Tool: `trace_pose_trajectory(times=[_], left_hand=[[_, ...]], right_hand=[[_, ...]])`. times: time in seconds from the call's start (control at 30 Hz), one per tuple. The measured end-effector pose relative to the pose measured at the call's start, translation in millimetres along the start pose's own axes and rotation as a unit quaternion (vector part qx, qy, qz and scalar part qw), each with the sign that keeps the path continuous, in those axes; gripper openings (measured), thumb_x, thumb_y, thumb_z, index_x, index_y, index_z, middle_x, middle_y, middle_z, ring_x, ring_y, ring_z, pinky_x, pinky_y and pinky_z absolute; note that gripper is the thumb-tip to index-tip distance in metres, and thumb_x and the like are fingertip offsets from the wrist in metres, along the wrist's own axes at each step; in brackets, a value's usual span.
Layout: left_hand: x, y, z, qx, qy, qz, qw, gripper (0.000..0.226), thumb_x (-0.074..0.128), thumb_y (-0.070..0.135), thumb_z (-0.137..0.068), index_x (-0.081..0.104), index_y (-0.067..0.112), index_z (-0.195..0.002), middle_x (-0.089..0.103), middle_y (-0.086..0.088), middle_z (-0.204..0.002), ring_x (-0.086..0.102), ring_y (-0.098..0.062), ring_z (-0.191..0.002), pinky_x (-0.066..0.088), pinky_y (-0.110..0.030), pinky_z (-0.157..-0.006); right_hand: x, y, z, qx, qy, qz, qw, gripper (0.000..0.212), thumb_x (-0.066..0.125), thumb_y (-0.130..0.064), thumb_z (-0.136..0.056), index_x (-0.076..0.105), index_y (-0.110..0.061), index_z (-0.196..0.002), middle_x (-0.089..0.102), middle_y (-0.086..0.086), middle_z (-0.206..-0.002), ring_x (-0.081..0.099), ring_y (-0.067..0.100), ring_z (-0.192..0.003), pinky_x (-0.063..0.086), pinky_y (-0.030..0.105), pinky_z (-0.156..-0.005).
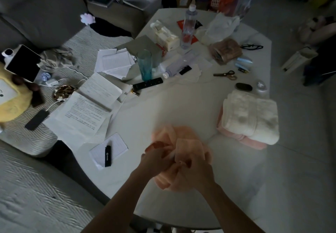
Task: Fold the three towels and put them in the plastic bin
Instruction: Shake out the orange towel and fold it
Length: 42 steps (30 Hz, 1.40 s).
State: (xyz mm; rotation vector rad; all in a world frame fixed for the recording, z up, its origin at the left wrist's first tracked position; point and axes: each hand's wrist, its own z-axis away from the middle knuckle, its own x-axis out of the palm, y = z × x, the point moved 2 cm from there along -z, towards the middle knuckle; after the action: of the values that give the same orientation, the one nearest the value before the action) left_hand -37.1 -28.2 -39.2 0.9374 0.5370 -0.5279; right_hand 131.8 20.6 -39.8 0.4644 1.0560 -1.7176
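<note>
Papers (94,103) were spread on the left of the white counter (163,109). At its near edge, a bunched peach towel (189,147) was gripped by the left hand (156,161) and the right hand (196,169). Farther right, a folded cream towel (251,118) was stacked on a pink towel (243,140).

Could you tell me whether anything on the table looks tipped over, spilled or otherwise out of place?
A clear plastic bottle lies on its side among papers beside the upright teal glass. No spill shows. The orange towel is bunched, unfolded, in both hands.

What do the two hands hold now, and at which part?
Both the left hand and right hand grip the bunched orange towel at its near, gathered part.
</note>
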Motion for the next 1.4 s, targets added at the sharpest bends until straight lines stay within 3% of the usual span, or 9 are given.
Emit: trace_pose_trajectory(times=[0.1,0.27,0.53,0.7,0.8,0.97,1.13,1.27,1.4], left_hand=[[7,-13,13,-0.001,0.020,0.055,0.998,0.008,0.056,0.039,-0.090,0.064,0.039,-0.092,0.065,0.015,-0.092,0.063,-0.013,-0.088,0.043,-0.020,-0.068],[-8,-43,35,-0.098,0.185,0.234,0.949,0.020,0.054,0.016,-0.095,0.064,0.022,-0.080,0.067,-0.003,-0.070,0.062,-0.021,-0.069,0.043,-0.029,-0.058],[-70,-18,53,0.008,0.324,0.294,0.899,0.012,0.057,0.021,-0.098,0.067,0.024,-0.093,0.070,0.011,-0.083,0.065,-0.002,-0.077,0.048,-0.024,-0.068],[-115,1,41,0.037,0.382,0.221,0.896,0.012,0.064,0.024,-0.086,0.064,0.034,-0.091,0.068,0.014,-0.084,0.062,-0.002,-0.084,0.045,-0.024,-0.072],[-119,-1,38,0.040,0.323,0.140,0.935,0.014,0.075,0.030,-0.080,0.063,0.035,-0.088,0.067,0.018,-0.080,0.062,-0.003,-0.082,0.044,-0.018,-0.068],[-99,-9,38,0.039,-0.012,-0.082,0.996,0.018,0.069,0.047,-0.072,0.066,0.030,-0.078,0.066,0.006,-0.065,0.064,-0.007,-0.062,0.044,-0.022,-0.055],[-105,-13,53,0.029,0.037,0.053,0.998,0.008,0.068,0.039,-0.082,0.070,0.032,-0.083,0.070,0.005,-0.078,0.066,-0.011,-0.078,0.043,-0.030,-0.068],[-103,41,80,0.165,-0.053,0.281,0.944,0.019,0.057,0.026,-0.077,0.075,0.026,-0.081,0.071,0.005,-0.076,0.066,-0.010,-0.077,0.048,-0.024,-0.075],[-94,77,94,0.203,-0.175,0.511,0.817,0.032,0.044,0.017,-0.088,0.068,0.008,-0.108,0.070,-0.009,-0.089,0.066,-0.026,-0.088,0.054,-0.033,-0.074]], right_hand=[[-11,10,2,-0.013,-0.005,-0.047,0.999,0.046,0.064,-0.048,-0.078,0.058,-0.027,-0.119,0.060,0.000,-0.112,0.060,0.021,-0.097,0.041,0.024,-0.076],[-57,34,-4,0.026,0.081,-0.201,0.976,0.023,0.065,-0.035,-0.086,0.058,-0.018,-0.071,0.063,-0.001,-0.071,0.060,0.024,-0.072,0.046,0.035,-0.064],[-129,11,-6,-0.011,0.161,-0.435,0.886,0.013,0.060,-0.018,-0.090,0.062,-0.012,-0.078,0.062,0.006,-0.076,0.057,0.023,-0.078,0.053,0.052,-0.081],[-164,-13,-14,-0.068,0.195,-0.432,0.878,0.004,0.061,-0.025,-0.091,0.061,-0.024,-0.087,0.063,0.005,-0.089,0.058,0.023,-0.085,0.050,0.039,-0.072],[-180,-13,-16,-0.050,0.190,-0.458,0.867,0.008,0.066,-0.031,-0.087,0.064,-0.024,-0.091,0.068,0.009,-0.105,0.064,0.027,-0.097,0.055,0.045,-0.084],[-222,-17,-16,-0.072,0.213,-0.479,0.849,0.016,0.063,-0.026,-0.083,0.066,-0.020,-0.097,0.068,0.010,-0.109,0.064,0.034,-0.106,0.052,0.050,-0.092],[-255,-42,-14,-0.142,0.190,-0.498,0.834,0.006,0.066,-0.023,-0.085,0.066,-0.027,-0.090,0.068,0.004,-0.097,0.063,0.022,-0.089,0.052,0.040,-0.076],[-261,-72,-22,-0.166,0.118,-0.518,0.831,0.027,0.071,-0.025,-0.082,0.068,-0.020,-0.108,0.071,0.009,-0.107,0.068,0.025,-0.095,0.056,0.041,-0.079],[-244,-97,-25,-0.200,0.092,-0.480,0.849,0.016,0.067,-0.025,-0.084,0.070,-0.026,-0.099,0.072,0.010,-0.106,0.068,0.027,-0.097,0.056,0.044,-0.085]])
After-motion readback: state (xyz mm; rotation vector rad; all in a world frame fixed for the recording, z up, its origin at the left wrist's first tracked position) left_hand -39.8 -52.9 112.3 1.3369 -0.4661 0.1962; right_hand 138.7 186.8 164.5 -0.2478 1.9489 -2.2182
